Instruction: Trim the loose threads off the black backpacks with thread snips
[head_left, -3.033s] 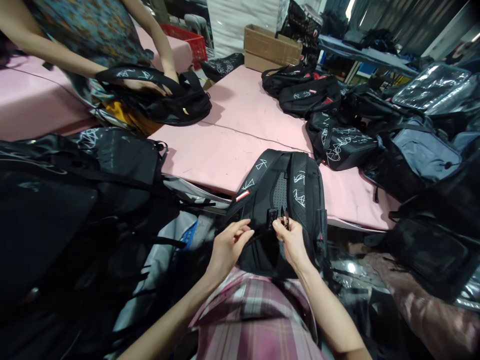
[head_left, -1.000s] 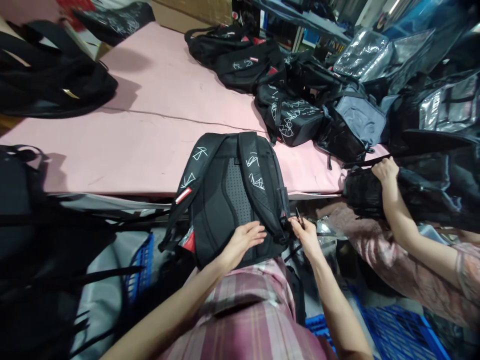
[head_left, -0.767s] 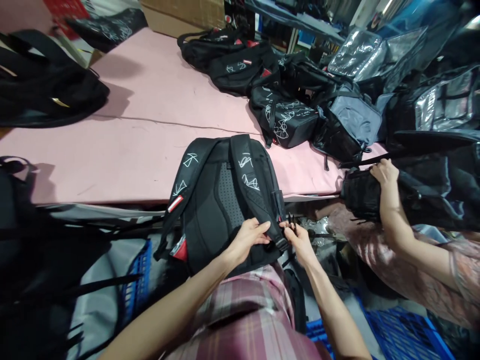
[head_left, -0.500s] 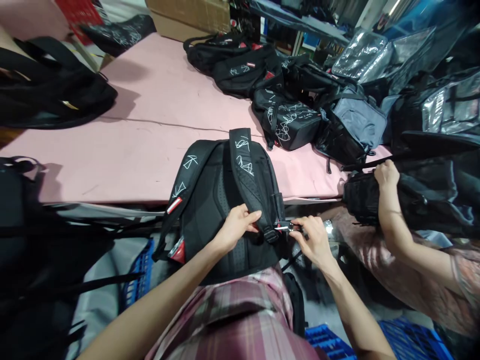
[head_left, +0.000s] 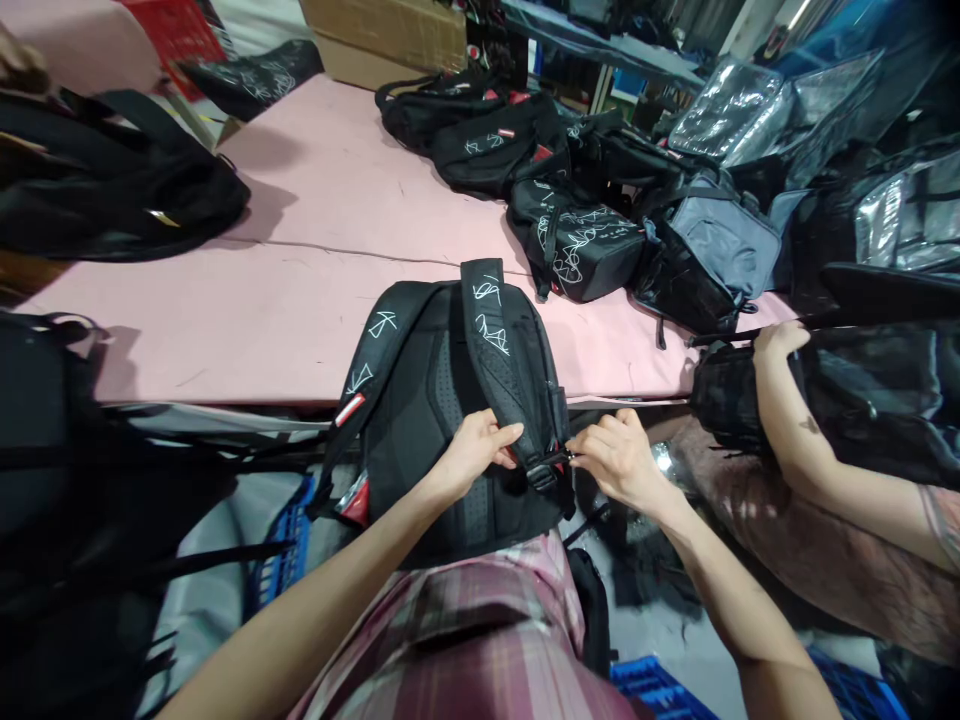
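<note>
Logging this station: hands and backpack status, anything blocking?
Left hand gripping shoulder strap. Right hand pinching dark tool at buckle. Backpack straps up at table edge. No obstruction seen.

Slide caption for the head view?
Left hand on shoulder strap of a black backpack, right hand holding a small tool by the buckle, at a pink table.

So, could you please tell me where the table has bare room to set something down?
The widest free patch on the pink table lies between the black bag at upper left and the front backpack. A smaller one sits between that backpack and the bags to its right. Those bags crowd the table's right end.
</note>
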